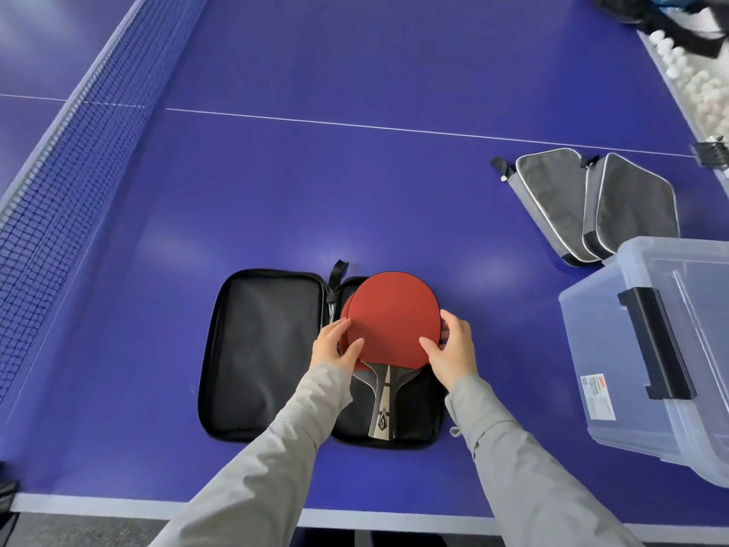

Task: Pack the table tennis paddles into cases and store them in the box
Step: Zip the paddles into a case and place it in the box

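**On the case's right half: 2 paddles stacked, cover not yet folded**

Near the table's (355, 171) front edge lies a black case (260, 349), unzipped and spread flat. Its left half is bare. Its right half holds a lower paddle (346, 309), of which only a red sliver shows, and on that a top paddle (394, 313), red face up, handle toward the person.

The left hand (337, 347) pinches the top paddle's left edge, thumb on the rubber. The right hand (449, 349) curls round its right edge.

The step looks like squaring the 2 blades inside the case. Next, both hands must let go, fold the bare half over and run the zip round. The blades sit a little offset, so any overhanging rim could catch the zip.

Well to the right lie 2 grey cases (552, 203), overlapping, and nearer stands a clear box (670, 428) with a black latch; I cannot tell whether its lid is on. A net (79, 152) runs along the left, and white balls (702, 84) sit far right. Nothing lies between case and box.
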`<action>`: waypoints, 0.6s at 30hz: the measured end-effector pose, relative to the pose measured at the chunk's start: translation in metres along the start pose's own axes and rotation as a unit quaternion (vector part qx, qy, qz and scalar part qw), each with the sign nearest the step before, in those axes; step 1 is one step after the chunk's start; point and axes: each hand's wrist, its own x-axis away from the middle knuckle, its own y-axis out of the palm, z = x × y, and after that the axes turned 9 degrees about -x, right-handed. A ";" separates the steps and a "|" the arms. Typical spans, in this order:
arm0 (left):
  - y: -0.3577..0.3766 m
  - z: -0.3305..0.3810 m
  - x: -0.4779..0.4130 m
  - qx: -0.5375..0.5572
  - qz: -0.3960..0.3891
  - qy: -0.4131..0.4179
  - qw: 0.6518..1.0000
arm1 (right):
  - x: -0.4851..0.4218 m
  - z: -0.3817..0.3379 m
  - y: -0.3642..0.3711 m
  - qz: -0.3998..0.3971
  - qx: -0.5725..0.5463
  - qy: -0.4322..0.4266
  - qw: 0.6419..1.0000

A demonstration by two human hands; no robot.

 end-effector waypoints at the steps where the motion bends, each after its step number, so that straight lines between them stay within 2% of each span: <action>1: 0.000 -0.001 0.002 0.006 0.000 -0.002 1.000 | 0.001 0.001 0.000 -0.002 0.000 -0.003 1.000; 10: -0.003 -0.006 0.016 0.115 0.013 -0.046 0.992 | 0.001 0.008 0.005 -0.032 0.015 -0.023 0.999; 14: -0.006 -0.008 0.013 0.111 0.016 -0.042 0.993 | 0.007 0.013 0.003 -0.014 -0.003 -0.023 1.000; 16: -0.021 -0.012 0.015 0.094 0.062 -0.036 0.993 | 0.016 0.018 -0.002 0.007 -0.013 -0.035 0.999; 18: -0.046 -0.025 0.015 -0.009 0.157 -0.013 0.987 | 0.028 0.030 -0.008 0.018 0.000 -0.047 0.999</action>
